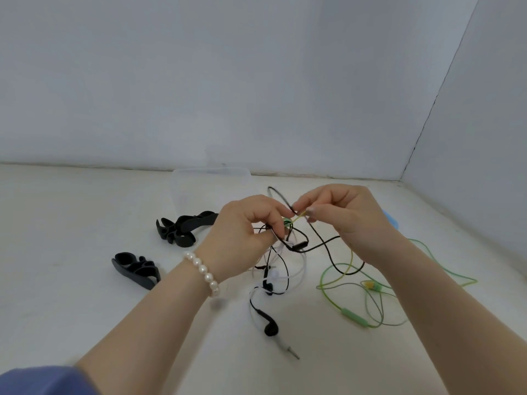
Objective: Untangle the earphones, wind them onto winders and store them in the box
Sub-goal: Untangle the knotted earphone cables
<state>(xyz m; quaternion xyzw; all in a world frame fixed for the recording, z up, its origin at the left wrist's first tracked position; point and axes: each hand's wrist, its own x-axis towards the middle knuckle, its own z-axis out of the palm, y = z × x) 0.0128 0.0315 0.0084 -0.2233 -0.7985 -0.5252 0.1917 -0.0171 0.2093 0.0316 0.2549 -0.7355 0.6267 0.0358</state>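
Head view shows both hands raised over the tabletop (85, 323), working a knot of earphone cords. Left hand (242, 232) pinches the black cord (322, 242); right hand (342, 215) pinches the green cord (330, 272), each grip clamped. Cords look light, limp and snag-prone, so hold close to the knot. Black winders (137, 270) lie left; the clear box (211, 181) sits behind.
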